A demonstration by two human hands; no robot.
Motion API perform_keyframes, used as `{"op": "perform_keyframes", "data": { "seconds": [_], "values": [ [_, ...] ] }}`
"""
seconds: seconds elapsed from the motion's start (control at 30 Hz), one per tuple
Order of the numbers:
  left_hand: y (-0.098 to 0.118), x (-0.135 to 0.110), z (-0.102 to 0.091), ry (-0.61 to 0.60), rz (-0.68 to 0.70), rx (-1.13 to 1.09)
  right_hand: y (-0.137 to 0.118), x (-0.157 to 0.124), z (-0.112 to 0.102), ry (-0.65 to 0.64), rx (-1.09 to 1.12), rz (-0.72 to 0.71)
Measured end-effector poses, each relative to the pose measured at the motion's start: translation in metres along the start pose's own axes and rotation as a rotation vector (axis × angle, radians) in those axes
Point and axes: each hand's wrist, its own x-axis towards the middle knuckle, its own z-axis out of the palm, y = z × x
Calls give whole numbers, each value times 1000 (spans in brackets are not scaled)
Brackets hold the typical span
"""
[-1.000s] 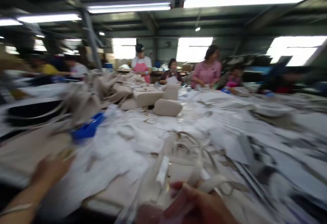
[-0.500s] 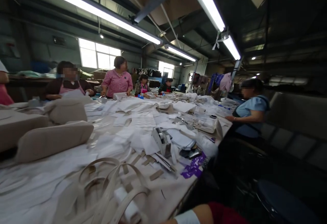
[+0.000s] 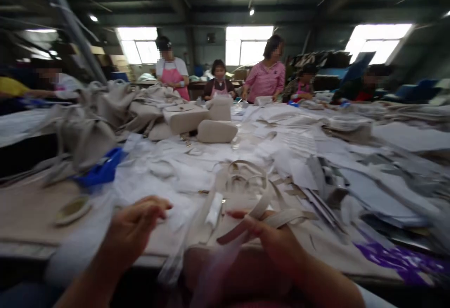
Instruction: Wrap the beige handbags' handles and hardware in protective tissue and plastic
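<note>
In the head view, my right hand (image 3: 277, 237) closes on a beige bag strap (image 3: 262, 205), with the thumb and fingers around it near its end. Below it a beige bag (image 3: 235, 270) lies at the table edge close to my body, partly hidden by thin clear plastic (image 3: 220, 266). My left hand (image 3: 135, 226) is raised left of the bag, blurred, with its fingers loosely bent and nothing visible in it. A white roll or wrapped piece (image 3: 213, 209) lies between the hands, beside the looped straps.
Finished-looking beige bags (image 3: 186, 118) are heaped farther back on the left. A blue plastic piece (image 3: 101, 169) and a round tape-like ring (image 3: 72, 210) lie left. A metal tape dispenser (image 3: 326, 181), papers and purple plastic (image 3: 397, 259) lie right. Several co-workers stand or sit across the table.
The view has swung left and down, bringing both my hands and the bag into sight. Before, only a forearm with a white cuff showed at the bottom.
</note>
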Motion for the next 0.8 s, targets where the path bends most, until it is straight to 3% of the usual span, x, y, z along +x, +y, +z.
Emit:
{"op": "perform_keyframes", "data": {
  "seconds": [0.1,0.23,0.33,0.53,0.63,0.8],
  "values": [
    [24,-23,10,-173,-45,-65,-2,-4,-3,-4,-99,5],
    [42,-24,57,-290,-235,-433,5,-9,-5,8,-66,-18],
    [48,-24,81,-376,-354,-713,8,-10,-5,4,-22,-47],
    [53,-26,94,-517,-428,-737,1,-12,-4,-121,-40,-36],
    [46,-31,96,-436,-564,-650,6,-13,-11,-81,-35,-45],
    [31,-38,97,-118,-638,-715,10,-12,-33,91,46,-132]
  ]
}}
